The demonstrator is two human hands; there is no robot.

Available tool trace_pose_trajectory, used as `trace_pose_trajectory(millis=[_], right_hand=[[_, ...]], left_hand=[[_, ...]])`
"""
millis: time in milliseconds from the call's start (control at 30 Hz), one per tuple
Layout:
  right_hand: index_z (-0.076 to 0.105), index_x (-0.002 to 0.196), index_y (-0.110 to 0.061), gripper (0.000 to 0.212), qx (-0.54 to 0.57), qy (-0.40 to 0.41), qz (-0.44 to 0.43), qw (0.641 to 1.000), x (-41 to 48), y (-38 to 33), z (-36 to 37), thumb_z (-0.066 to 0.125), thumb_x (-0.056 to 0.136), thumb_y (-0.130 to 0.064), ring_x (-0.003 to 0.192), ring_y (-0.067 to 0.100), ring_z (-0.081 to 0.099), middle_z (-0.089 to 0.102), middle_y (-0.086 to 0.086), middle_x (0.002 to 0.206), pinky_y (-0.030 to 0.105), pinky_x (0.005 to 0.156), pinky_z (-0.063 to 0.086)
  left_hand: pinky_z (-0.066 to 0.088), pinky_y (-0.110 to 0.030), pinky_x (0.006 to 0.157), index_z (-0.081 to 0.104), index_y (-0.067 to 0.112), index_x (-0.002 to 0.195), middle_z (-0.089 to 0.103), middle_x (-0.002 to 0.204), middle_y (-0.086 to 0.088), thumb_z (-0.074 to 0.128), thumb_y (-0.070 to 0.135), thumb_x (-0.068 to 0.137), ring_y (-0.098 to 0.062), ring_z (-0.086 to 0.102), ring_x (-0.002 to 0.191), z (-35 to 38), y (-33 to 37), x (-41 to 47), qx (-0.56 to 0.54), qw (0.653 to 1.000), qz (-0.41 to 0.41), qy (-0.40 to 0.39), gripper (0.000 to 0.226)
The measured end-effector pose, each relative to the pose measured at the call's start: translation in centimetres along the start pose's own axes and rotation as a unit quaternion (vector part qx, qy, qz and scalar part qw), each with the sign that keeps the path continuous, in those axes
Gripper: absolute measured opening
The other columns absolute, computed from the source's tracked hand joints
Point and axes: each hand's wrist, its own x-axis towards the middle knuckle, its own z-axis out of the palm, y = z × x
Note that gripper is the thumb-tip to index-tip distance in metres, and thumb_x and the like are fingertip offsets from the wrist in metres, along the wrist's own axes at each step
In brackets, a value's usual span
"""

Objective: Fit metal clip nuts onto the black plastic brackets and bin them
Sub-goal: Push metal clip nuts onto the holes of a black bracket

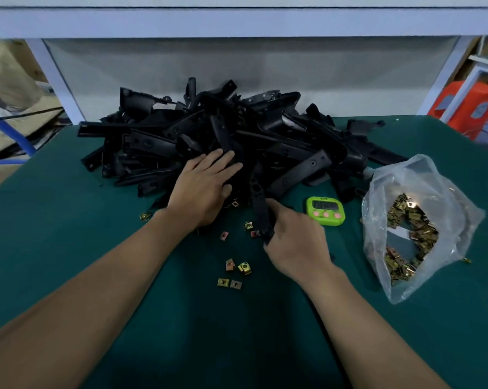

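A clear plastic bag (450, 189), right of the green timer (325, 210), is seen holding clip nuts (405, 237). Left of the timer, one black bracket (258, 197) is gripped by the right hand (296, 240). The left hand (203, 189) is laid flat, fingers straight, on the bracket pile (265, 136).

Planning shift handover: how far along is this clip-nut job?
Early, it seems. Done: no fitted bracket or bin shows. In hand: the right hand grips one black bracket; the left hand rests on the bracket pile. Left: that large pile, loose clip nuts on the mat, and a bag holding many more.
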Motion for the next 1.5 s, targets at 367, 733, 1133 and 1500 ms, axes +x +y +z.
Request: trace_pose_trajectory(millis=[367, 733, 1133, 1500], right_hand=[[0.052, 0.12, -0.038, 0.038, -0.052, 0.069, -0.012, 0.996, -0.8, 0.7, -0.9, 0.062, 0.088, -0.022, 0.057, 0.019, 0.047, 0.053, -0.014, 0.063, 0.029, 0.049, 0.027], [0.05, 0.108, -0.033, 0.026, -0.038, 0.053, -0.018, 0.998, -2.6, -0.3, -0.7, 0.057, 0.089, -0.017, 0.053, 0.018, 0.043, 0.052, -0.012, 0.061, 0.033, 0.054, 0.031], [0.054, 0.103, -0.035, 0.029, -0.059, 0.053, -0.042, 0.996, -2.6, -0.5, -1.0, 0.07, 0.083, -0.022, 0.066, 0.024, 0.06, 0.063, -0.007, 0.07, 0.034, 0.054, 0.033], [0.06, 0.101, -0.032, 0.027, -0.042, 0.054, -0.012, 0.998, -2.9, -0.7, -1.8, 0.066, 0.082, -0.013, 0.062, 0.02, 0.048, 0.065, -0.007, 0.071, 0.031, 0.052, 0.026]], left_hand=[[0.041, -0.029, 0.099, 0.075, 0.039, 0.112, 0.063, 0.12, 0.021, 0.067, 0.038, 0.089, -0.008, 0.055, 0.115, -3.2, 4.4, -8.2, -0.181, 0.97, -0.155, -0.052, 0.024], [0.033, -0.028, 0.103, 0.077, 0.04, 0.11, 0.067, 0.12, 0.021, 0.074, 0.035, 0.089, -0.007, 0.053, 0.117, -3.2, 5.3, -10.1, -0.188, 0.97, -0.152, -0.024, 0.022], [0.054, -0.019, 0.067, 0.081, 0.02, 0.087, 0.078, 0.082, -0.004, 0.074, 0.006, 0.089, -0.011, 0.069, 0.071, -5.0, 9.1, -10.6, -0.64, 0.693, -0.331, 0.026, 0.016], [0.052, -0.013, 0.08, 0.084, 0.028, 0.096, 0.079, 0.089, -0.002, 0.081, 0.018, 0.069, -0.007, 0.071, 0.087, -6.6, 9.0, -10.8, -0.727, 0.624, -0.285, 0.032, 0.029]])
